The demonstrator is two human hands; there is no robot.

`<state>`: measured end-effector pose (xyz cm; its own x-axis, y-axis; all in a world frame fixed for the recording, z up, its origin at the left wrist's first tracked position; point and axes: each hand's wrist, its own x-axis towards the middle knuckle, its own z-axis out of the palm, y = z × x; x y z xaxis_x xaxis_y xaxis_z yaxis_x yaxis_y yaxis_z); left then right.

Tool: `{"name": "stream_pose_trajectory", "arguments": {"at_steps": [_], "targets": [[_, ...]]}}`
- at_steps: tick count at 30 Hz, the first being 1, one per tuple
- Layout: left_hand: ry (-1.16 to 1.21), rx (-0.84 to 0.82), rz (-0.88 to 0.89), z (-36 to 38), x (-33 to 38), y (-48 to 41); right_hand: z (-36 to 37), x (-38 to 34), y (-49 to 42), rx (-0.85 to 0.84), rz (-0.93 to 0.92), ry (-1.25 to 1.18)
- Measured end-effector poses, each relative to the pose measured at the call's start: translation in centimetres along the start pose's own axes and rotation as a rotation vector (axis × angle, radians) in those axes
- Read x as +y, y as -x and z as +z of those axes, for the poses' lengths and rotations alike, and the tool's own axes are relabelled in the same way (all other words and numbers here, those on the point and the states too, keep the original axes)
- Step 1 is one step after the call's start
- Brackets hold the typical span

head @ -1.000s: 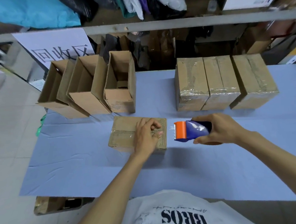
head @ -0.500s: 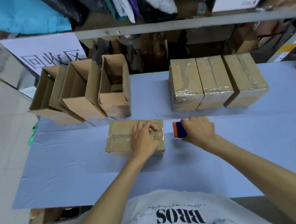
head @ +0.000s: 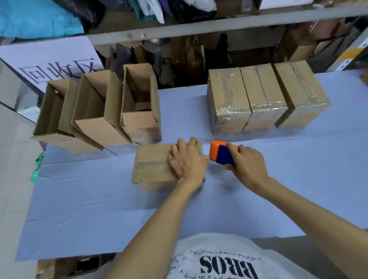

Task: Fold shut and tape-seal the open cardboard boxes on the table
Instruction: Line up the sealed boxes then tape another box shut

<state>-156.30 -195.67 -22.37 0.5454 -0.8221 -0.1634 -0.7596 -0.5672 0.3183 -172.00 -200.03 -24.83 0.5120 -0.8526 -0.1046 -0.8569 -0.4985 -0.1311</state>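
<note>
Cardboard, brown and corrugated, makes up the closed box (head: pixel 152 165) that lies near the middle of the light blue surface (head: pixel 97 209), with a strip of clear tape running along its top seam. The left hand (head: pixel 187 160) is clamped over the right end of this box, palm down, its fingers (head: pixel 193 142) bent at the far edge and the thumb against the right-hand edge. Just beside that edge, the right hand (head: pixel 248 163) grasps an orange and dark blue tape dispenser (head: pixel 221 154), fingers curled round its blue body, with the orange end pointing at the box; whether the dispenser touches the cardboard cannot be told. Behind the closed box, at the back left, stand three open boxes in a tight row: the left open box (head: pixel 54 117), the middle open box (head: pixel 95 110) and the right open box (head: pixel 141 107), their flaps up and their mouths facing upward. At the back right, well apart from them, three sealed boxes (head: pixel 264 95) sit side by side, their tops shiny with tape. A white sign (head: pixel 51 61) with large dark characters leans behind the open boxes, below a grey shelf (head: pixel 193 26) piled with bags. A white printed T-shirt (head: pixel 218 264) shows at the lower edge.
</note>
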Motion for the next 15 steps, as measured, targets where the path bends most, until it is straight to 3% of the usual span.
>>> {"name": "stream_pose_trajectory", "arguments": {"at_steps": [5, 8, 11, 15], "targets": [[-0.001, -0.02, 0.012, 0.3, -0.3, 0.7, 1.6, -0.5, -0.2, -0.027, 0.113, -0.066], [-0.046, -0.118, 0.041, -0.1, -0.8, 0.5, 2.2, -1.2, -0.4, -0.071, 0.117, -0.122], [-0.042, -0.105, 0.064, -0.2, -1.0, 0.9, 2.8, -1.8, -0.7, -0.129, 0.125, -0.158], [0.213, -0.208, 0.08, -1.6, -1.8, -0.4, 3.1, -1.9, -0.8, -0.132, 0.135, -0.248]]}}
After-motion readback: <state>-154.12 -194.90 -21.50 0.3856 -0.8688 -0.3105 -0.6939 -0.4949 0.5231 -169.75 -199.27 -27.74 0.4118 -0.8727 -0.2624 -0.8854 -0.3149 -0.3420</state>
